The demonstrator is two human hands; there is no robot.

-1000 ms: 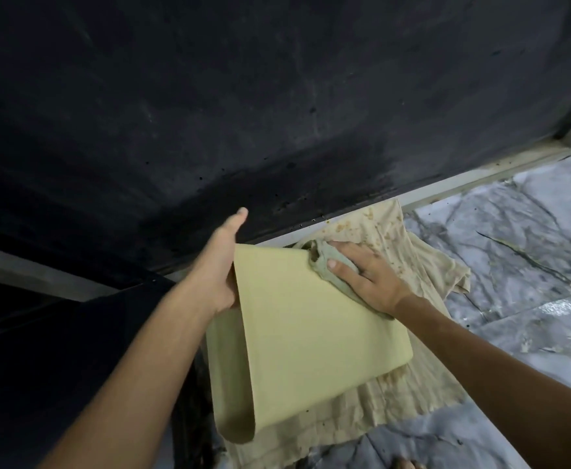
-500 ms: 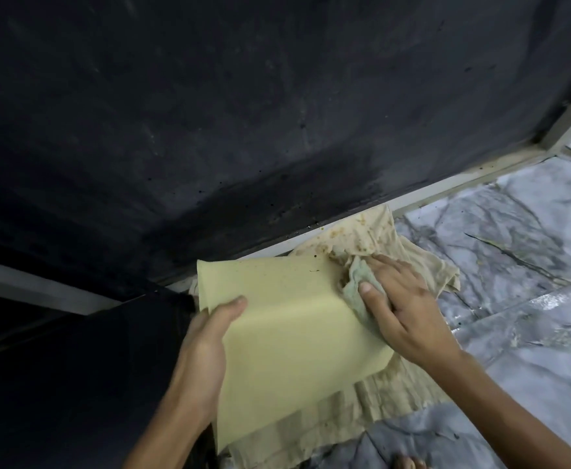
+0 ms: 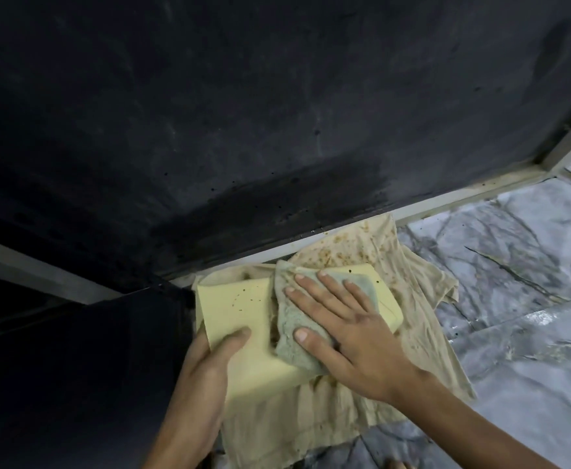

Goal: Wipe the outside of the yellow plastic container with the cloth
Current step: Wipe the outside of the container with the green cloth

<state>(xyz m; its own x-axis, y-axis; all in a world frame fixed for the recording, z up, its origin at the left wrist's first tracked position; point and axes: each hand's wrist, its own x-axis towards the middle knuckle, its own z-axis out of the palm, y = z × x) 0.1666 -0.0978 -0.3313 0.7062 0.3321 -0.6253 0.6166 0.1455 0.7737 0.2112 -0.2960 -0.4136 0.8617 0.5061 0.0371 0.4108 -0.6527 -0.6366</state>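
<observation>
The yellow plastic container point(image 3: 243, 319) lies upturned on a stained beige rag, its flat outer face toward me with a few dark specks on it. My left hand point(image 3: 206, 363) grips its near left edge, thumb on top. My right hand point(image 3: 348, 330) lies flat, fingers spread, pressing a small grey-green cloth point(image 3: 291, 330) onto the container's right half. The cloth covers part of the face and the container's near right corner is hidden under my hand.
The stained beige rag point(image 3: 379, 265) is spread on a grey marble floor point(image 3: 514, 282). A dark wall point(image 3: 243, 113) with a pale skirting strip point(image 3: 446, 198) rises just behind. A dark panel point(image 3: 74, 384) stands to the left.
The container has come down from a tilted hold to lie flatter on the rag. My left hand slid from its top edge to its near left edge. My right hand flattened onto the cloth.
</observation>
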